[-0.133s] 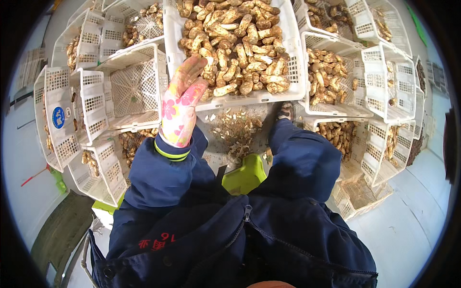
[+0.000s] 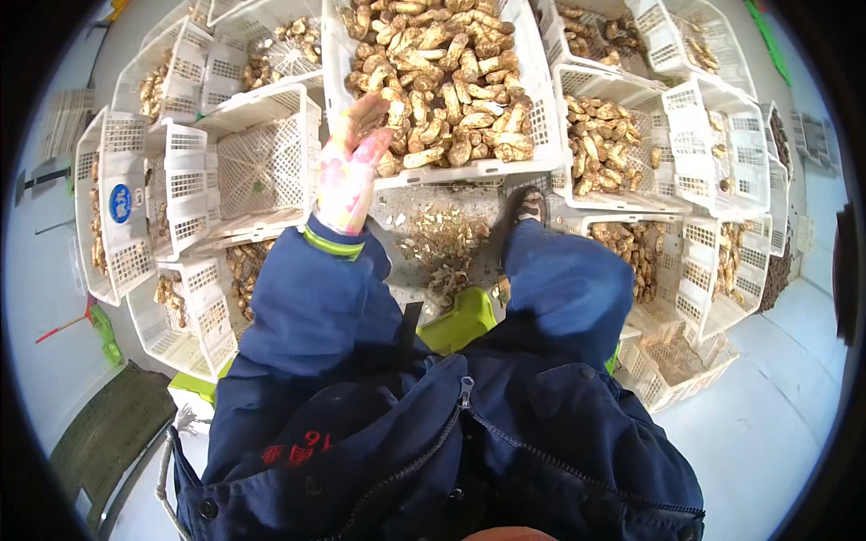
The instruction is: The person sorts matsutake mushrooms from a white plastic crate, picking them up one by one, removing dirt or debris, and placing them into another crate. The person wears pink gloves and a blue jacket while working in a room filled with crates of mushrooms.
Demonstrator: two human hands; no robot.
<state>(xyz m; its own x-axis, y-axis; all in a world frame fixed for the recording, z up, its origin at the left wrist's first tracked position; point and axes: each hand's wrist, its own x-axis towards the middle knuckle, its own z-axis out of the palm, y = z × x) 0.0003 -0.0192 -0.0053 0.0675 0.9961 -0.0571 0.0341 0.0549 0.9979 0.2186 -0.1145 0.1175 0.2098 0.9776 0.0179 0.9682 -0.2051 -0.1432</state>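
A white plastic crate (image 2: 361,178) heaped with brown-and-cream mushrooms (image 2: 451,77) stands in front of me. My left hand (image 2: 352,167), in a pale glove with pink flowers and brown-stained fingers, is at the near left corner of this crate. Its fingers reach toward the mushrooms at the edge, with the thumb held apart from them. Nothing shows in its grasp; the fingertips are slightly blurred against the heap. My right hand is out of sight.
To the left is a crate (image 2: 302,144) with a bare mesh bottom. More crates with mushrooms (image 2: 604,144) flank both sides. Trimmed scraps (image 2: 442,243) litter the floor between my legs, by a lime-green plastic piece (image 2: 465,320). My shoe (image 2: 530,206) is beside the middle crate.
The view has shifted slightly. My left hand has turned a little at the crate's corner, and its fingers look less flat than before.
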